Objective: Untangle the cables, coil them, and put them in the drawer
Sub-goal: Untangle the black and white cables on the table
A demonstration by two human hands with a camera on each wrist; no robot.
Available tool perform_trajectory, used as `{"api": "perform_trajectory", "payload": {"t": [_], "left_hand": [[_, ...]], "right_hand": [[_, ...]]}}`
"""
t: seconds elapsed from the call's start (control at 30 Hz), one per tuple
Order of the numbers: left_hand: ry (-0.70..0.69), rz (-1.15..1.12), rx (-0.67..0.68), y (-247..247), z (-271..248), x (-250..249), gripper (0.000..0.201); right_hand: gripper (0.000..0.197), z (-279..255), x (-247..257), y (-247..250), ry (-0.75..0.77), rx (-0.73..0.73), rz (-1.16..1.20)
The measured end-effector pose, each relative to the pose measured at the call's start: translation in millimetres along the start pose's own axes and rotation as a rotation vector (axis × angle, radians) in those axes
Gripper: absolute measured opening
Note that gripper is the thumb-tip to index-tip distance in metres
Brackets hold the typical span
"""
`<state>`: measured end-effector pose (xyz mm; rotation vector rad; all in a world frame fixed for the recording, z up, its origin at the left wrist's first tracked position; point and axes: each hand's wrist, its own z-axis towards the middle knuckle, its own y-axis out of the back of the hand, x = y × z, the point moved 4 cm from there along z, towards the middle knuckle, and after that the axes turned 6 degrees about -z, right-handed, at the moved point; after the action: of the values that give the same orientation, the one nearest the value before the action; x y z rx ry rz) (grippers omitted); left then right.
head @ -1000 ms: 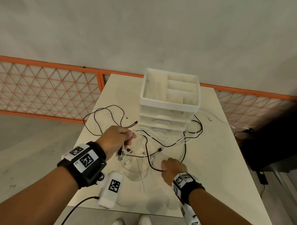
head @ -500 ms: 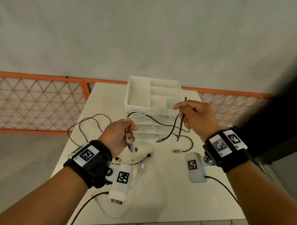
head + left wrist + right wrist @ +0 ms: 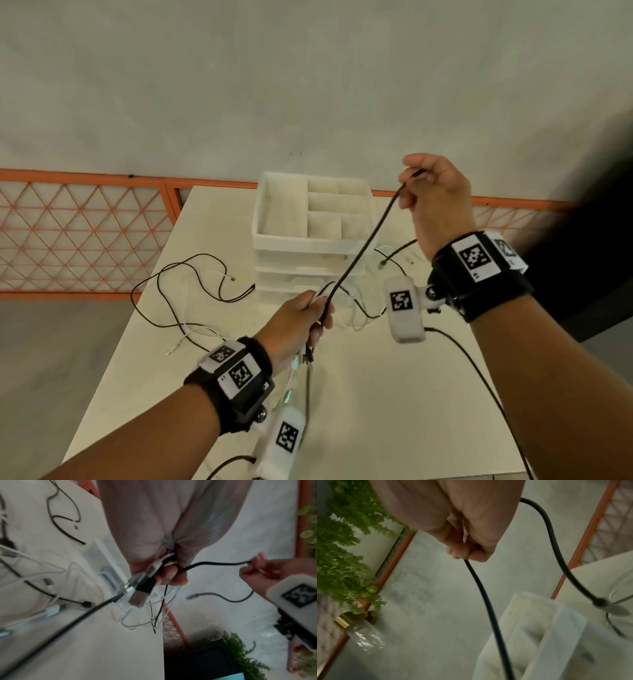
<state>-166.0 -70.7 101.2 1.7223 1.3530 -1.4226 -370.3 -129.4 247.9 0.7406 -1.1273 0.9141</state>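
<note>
A thick black cable [image 3: 363, 250] runs taut through the air between my two hands. My right hand [image 3: 433, 192] is raised above the table's right side and pinches that black cable [image 3: 481, 592] between thumb and fingers. Lower and nearer, my left hand [image 3: 308, 315] grips a bunch of cable ends; the left wrist view shows black and white USB plugs [image 3: 142, 588] sticking out of the fist. More black and white cables [image 3: 191, 294] lie tangled on the white table [image 3: 359, 394]. The white drawer unit [image 3: 311, 219] stands at the table's far middle, its top tray open.
An orange mesh fence [image 3: 78, 233] runs behind the table. The floor drops away past the table's left edge. A dark object [image 3: 603, 274] stands at the right. Green plants [image 3: 342, 547] and a glass jar [image 3: 363, 634] appear in the right wrist view.
My right hand picked the black cable off the table and has risen up and to the right, pulling it taut. My left hand kept its grip on the bunch of cable ends.
</note>
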Motion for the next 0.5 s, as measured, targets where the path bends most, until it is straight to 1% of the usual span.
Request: {"api": "perform_trajectory", "payload": {"t": [0.13, 0.2, 0.23, 0.27, 0.3, 0.33, 0.37, 0.4, 0.43, 0.5], "left_hand": [[0.05, -0.023, 0.002, 5, -6, 0, 0.025], [0.055, -0.046, -0.009, 8, -6, -4, 0.024], [0.056, -0.073, -0.021, 10, -6, -6, 0.024], [0.055, -0.097, -0.036, 12, -5, -9, 0.024], [0.05, -0.108, -0.05, 15, -4, -13, 0.023], [0.042, -0.107, -0.059, 17, -3, -18, 0.023], [0.031, -0.098, -0.063, 18, -1, -23, 0.022], [0.019, -0.083, -0.062, 17, 1, -28, 0.022], [0.004, -0.061, -0.056, 16, 2, -32, 0.022], [-0.032, -0.011, -0.032, 11, 4, -40, 0.023]], "right_hand": [[0.031, 22, -12, 20, 0.01, -0.111, -0.113], [0.035, 27, -24, 27, -0.077, -0.118, -0.163], [0.036, 27, -36, 28, -0.163, -0.073, -0.209], [0.037, 25, -50, 28, -0.266, 0.02, -0.29], [0.038, 18, -63, 28, -0.364, 0.15, -0.43], [0.043, 9, -73, 27, -0.4, 0.27, -0.597], [0.047, -1, -78, 25, -0.376, 0.338, -0.742], [0.048, -12, -78, 20, -0.318, 0.363, -0.805], [0.046, -25, -71, 11, -0.238, 0.394, -0.791], [0.04, -51, -58, -15, -0.081, 0.542, -0.712]]}}
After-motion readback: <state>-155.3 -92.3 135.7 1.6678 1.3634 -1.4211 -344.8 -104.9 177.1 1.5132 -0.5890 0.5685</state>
